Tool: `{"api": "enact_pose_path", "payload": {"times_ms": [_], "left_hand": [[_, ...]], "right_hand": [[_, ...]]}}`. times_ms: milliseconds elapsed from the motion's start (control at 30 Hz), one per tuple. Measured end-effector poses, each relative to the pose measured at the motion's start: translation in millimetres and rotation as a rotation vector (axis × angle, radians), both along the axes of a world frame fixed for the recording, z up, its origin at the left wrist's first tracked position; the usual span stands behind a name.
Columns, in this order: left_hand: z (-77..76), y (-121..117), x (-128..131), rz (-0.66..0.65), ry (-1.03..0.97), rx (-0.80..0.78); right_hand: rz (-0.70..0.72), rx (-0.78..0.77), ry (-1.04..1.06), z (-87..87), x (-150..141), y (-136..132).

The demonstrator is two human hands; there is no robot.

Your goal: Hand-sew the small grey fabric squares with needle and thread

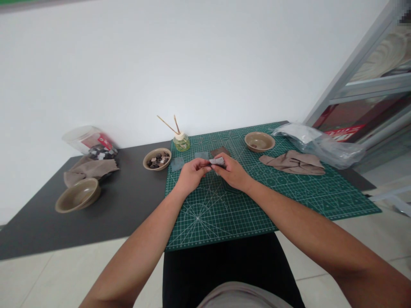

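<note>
Over the green cutting mat [221, 218], my two hands meet, fingertips nearly touching. My right hand [233, 172] is closed on a small folded grey sheet [217, 161], which looks like sandpaper. Fingers pinched together, my left hand [192, 173] grips a small dark piece [208, 165] at the edge of the grey sheet; its shape is mostly hidden. Just behind the hands lie a brown square sheet [221, 151], a blue-grey square [201, 155] and another blue-grey square [177, 164].
A bowl of dark and pale stone-like pieces [157, 159] stands left of the mat, near a reed diffuser [181, 142]. Farther left are a tan bowl [78, 195], a brown cloth [91, 169] and a tipped clear tub [86, 139]. Rightward sit another bowl [259, 142], cloth [293, 162] and plastic bag [324, 145].
</note>
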State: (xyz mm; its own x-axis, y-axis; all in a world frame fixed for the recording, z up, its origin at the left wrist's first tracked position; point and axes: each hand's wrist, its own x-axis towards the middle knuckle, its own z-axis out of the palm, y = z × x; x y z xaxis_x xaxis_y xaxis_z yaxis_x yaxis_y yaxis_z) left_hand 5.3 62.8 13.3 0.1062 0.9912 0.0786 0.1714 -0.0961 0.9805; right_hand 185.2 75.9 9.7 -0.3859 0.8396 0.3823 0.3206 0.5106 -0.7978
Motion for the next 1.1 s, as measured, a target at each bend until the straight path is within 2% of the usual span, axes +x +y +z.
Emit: {"api": "enact_pose_path", "payload": {"times_ms": [133,400,767,1100], "left_hand": [[0.5,0.5,0.0,-0.015,-0.001,-0.003],[-2.1,2.1,2.5,-0.038,-0.147,0.044],[-3.5,1.9,1.9,-0.059,-0.126,0.060],[-2.7,2.0,1.8,-0.002,-0.106,0.030]], "right_hand": [[-0.025,-0.017,0.028,-0.8,0.8,0.9],[-0.190,-0.012,0.121,-0.5,2.2,2.6],[-0.165,-0.017,0.071,0.1,-0.3,2.0],[-0.057,-0.003,0.028,2.0,-2.1,-1.0]]}}
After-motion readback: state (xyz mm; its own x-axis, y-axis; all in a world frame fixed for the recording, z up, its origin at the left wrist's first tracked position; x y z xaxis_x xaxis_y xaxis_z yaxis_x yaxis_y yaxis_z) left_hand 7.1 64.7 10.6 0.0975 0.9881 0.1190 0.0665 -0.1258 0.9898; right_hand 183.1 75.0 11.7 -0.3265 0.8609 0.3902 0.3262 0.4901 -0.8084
